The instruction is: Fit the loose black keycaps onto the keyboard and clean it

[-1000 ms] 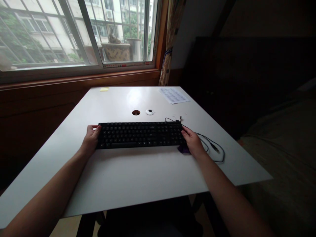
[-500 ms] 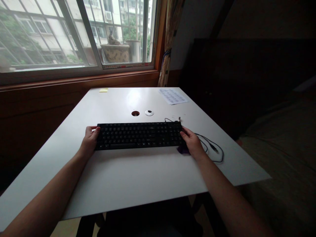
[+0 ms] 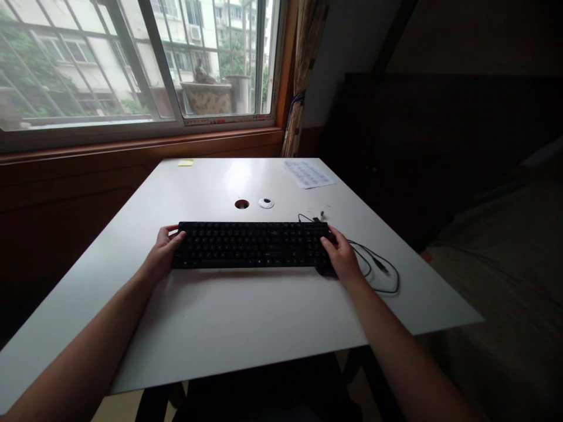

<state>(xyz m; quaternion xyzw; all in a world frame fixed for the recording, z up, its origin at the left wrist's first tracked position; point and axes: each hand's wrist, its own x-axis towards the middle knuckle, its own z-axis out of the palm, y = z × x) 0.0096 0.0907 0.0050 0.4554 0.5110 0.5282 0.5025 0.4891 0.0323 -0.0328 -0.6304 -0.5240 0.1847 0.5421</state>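
Observation:
A black keyboard (image 3: 250, 245) spans the middle of the white table (image 3: 246, 328), held at both ends. My left hand (image 3: 166, 251) is closed on its left end, the thumb on top near the corner. At the opposite end my right hand (image 3: 343, 252) grips the edge, its thumb over the number keys. A thin shadow shows below the front edge; whether the keyboard touches the table I cannot tell. Partly hidden under its right end lies a dark purple thing (image 3: 326, 271). A black cable (image 3: 396, 280) with a metal plug loops on the table beside my right hand.
Farther back are a round hole (image 3: 241, 204) in the tabletop and a white round cover (image 3: 266, 203). Printed sheets (image 3: 309, 174) lie at the far right, a yellow sticky note (image 3: 185, 162) at the far left. A barred window (image 3: 211, 64) rises behind the table.
The keyboard has shifted slightly to the right and lies more level, with both hands still on it. The whole view has dropped a few pixels.

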